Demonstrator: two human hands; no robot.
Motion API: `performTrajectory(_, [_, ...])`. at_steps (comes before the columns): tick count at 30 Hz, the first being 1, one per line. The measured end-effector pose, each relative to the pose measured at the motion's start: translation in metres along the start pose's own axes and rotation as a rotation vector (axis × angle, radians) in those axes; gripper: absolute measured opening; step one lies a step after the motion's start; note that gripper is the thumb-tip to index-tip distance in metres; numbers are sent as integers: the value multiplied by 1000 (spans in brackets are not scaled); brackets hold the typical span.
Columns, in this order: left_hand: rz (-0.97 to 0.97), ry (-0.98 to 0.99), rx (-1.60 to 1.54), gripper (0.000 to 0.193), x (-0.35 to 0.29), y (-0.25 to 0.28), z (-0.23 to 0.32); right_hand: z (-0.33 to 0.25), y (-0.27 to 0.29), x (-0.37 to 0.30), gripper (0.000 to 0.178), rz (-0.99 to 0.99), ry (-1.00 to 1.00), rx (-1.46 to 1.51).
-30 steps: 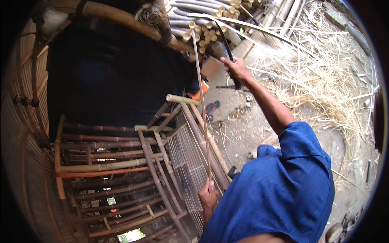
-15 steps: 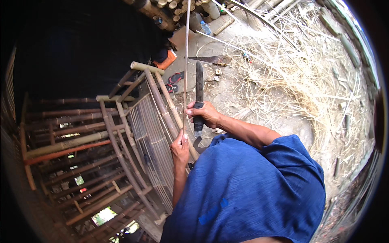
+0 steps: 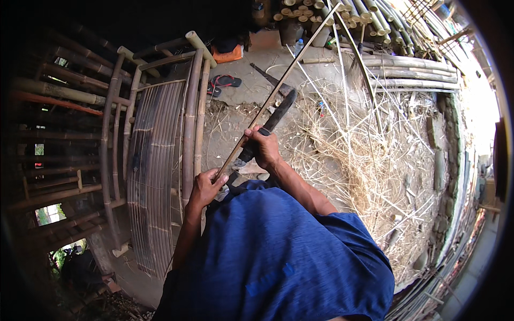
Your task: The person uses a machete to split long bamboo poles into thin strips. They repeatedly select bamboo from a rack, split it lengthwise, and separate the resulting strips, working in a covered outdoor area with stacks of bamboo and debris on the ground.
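My right hand [image 3: 265,150] is wrapped round the black handle of a machete [image 3: 280,111], its dark, broad blade pointing up and to the right. The thumb and fingertips of that hand also touch a long, thin bamboo strip [image 3: 292,67]. Pinched in my left hand [image 3: 205,188] is the near end of the strip, which runs up and away to the right past the blade's left side. A gap separates most of the blade from the strip. My left fingers partly hide the strip's end.
A bamboo bench [image 3: 155,139] stands at the left. Pale shavings [image 3: 358,171] cover the ground at right. Stacked bamboo poles [image 3: 369,16] lie at the back. Beyond my hands are sandals [image 3: 226,81], an orange bag [image 3: 227,54], a saw-like blade [image 3: 267,76] and a water bottle [image 3: 299,47].
The view has turned, bringing more of the pole stack into sight. Strip and machete, upright before, now slant up to the right. Both hands keep their holds.
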State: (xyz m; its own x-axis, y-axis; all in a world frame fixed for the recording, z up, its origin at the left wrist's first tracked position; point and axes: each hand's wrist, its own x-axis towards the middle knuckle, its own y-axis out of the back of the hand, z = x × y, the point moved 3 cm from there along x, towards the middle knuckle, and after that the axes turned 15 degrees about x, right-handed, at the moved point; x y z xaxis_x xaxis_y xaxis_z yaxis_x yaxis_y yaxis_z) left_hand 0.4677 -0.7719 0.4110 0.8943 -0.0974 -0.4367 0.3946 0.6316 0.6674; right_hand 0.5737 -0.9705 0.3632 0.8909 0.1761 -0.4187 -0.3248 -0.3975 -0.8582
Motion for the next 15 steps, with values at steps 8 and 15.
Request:
performTrajectory(8, [17, -76, 104, 38, 16, 12, 25, -62, -24, 51, 33, -136, 275, -424])
performTrajectory(15, [-85, -230, -107, 44, 63, 55, 65, -102, -54, 25, 24, -78, 767, -1716])
